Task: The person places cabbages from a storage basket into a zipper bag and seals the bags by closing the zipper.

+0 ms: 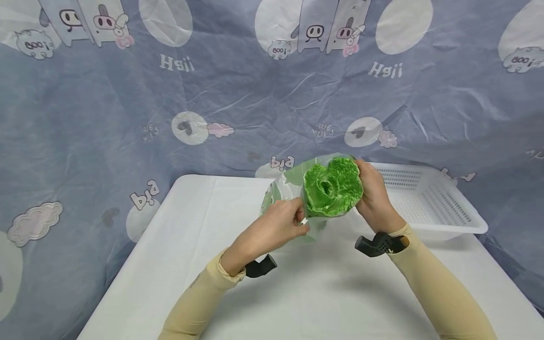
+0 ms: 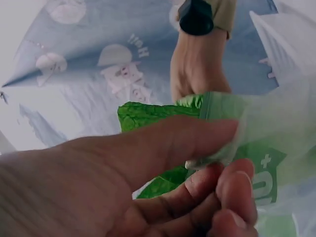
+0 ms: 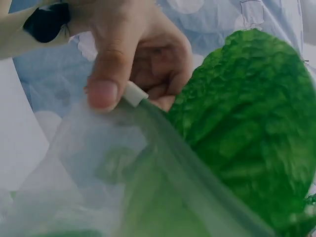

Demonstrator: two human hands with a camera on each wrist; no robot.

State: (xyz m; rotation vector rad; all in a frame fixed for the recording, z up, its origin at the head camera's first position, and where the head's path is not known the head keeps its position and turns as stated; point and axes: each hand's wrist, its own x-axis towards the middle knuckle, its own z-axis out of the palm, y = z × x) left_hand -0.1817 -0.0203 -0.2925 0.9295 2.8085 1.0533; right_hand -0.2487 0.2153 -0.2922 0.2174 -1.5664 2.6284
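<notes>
A green, crinkled lettuce head (image 1: 333, 186) sits in the mouth of a clear zip bag (image 1: 282, 189) with green print, its leafy top facing the head camera. My left hand (image 1: 278, 219) pinches the bag's mouth at its left end. Between thumb and fingers a white zip slider (image 3: 134, 94) shows in the right wrist view. On the far side of the lettuce, my right hand (image 1: 374, 193) grips the opposite end of the bag's mouth, its fingers mostly hidden behind leaf and plastic. The bag's body hangs back to the left, above the table.
Behind my right forearm, a white slotted plastic basket (image 1: 450, 226) stands on the table's right side. White cloth covers the table (image 1: 195, 212). A blue-grey printed curtain (image 1: 238, 94) hangs along the back edge.
</notes>
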